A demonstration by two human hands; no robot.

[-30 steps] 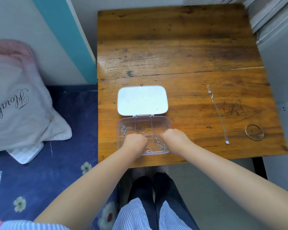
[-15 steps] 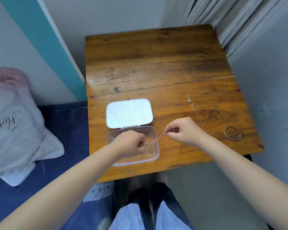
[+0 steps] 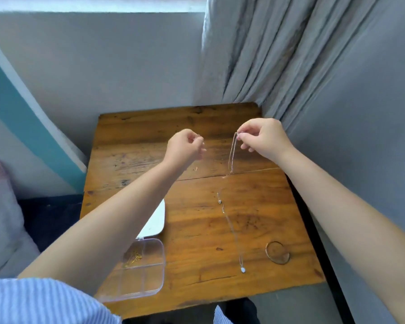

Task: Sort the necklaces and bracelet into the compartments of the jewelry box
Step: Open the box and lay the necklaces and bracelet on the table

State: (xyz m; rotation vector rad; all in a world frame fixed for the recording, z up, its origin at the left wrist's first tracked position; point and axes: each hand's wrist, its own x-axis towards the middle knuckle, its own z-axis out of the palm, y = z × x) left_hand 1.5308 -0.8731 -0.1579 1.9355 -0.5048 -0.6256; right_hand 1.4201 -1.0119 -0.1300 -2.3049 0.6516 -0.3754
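Hands raised above the table (image 3: 255, 230); right hand (image 3: 262, 139) pinches a dangling necklace (image 3: 232, 155), probably to untangle it; left hand (image 3: 185, 146) loosely clenched, contents unclear.

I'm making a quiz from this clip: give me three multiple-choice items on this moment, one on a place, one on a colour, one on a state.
1. Where is the bracelet?
A. in the box
B. on the table, right of the flat necklace
C. in a hand

2. Colour of the jewelry in the box?
A. gold
B. red
C. black

3. The chain pinched by the right hand is:
A. coiled on the table
B. hanging in the air
C. in the box

Answers: 1 B, it lies on the table beside the necklace. 2 A, a gold piece shows. 3 B, it dangles below the fingers.
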